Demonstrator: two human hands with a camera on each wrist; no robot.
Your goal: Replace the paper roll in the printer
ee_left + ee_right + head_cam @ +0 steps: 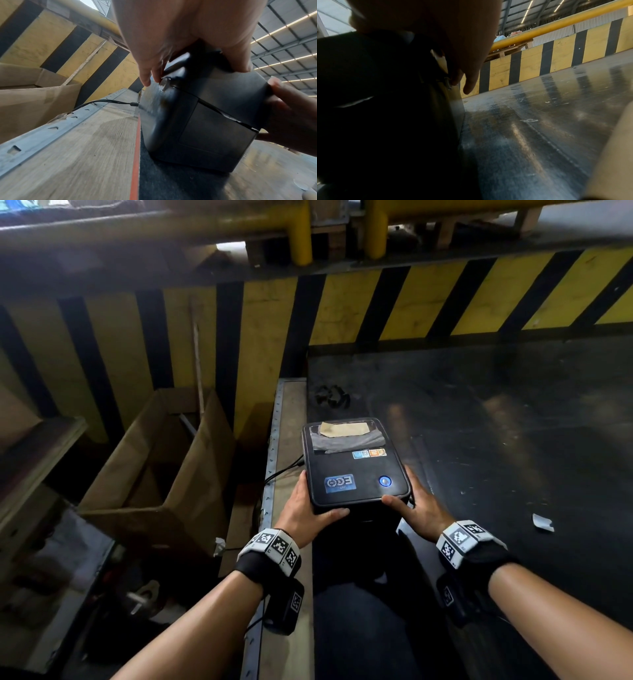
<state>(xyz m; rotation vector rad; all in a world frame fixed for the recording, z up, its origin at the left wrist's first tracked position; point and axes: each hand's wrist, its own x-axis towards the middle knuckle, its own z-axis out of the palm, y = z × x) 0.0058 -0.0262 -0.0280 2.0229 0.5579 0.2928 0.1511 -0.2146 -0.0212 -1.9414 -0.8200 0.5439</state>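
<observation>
Label printer (356, 467) upright on dark belt (513, 440), lid closed, long axis running away from person. Left hand (308, 513) and right hand (416, 505) clasp opposite flanks at near end, thumbs on front lid edge. Hands equally near; side latch (164, 83) beside left fingertips (145, 81). Replacement roll not visible.

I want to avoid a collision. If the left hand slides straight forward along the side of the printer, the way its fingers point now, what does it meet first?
Probably the black cable plugged in near the printer back; the left hand points toward it. Depth is unclear.
</observation>
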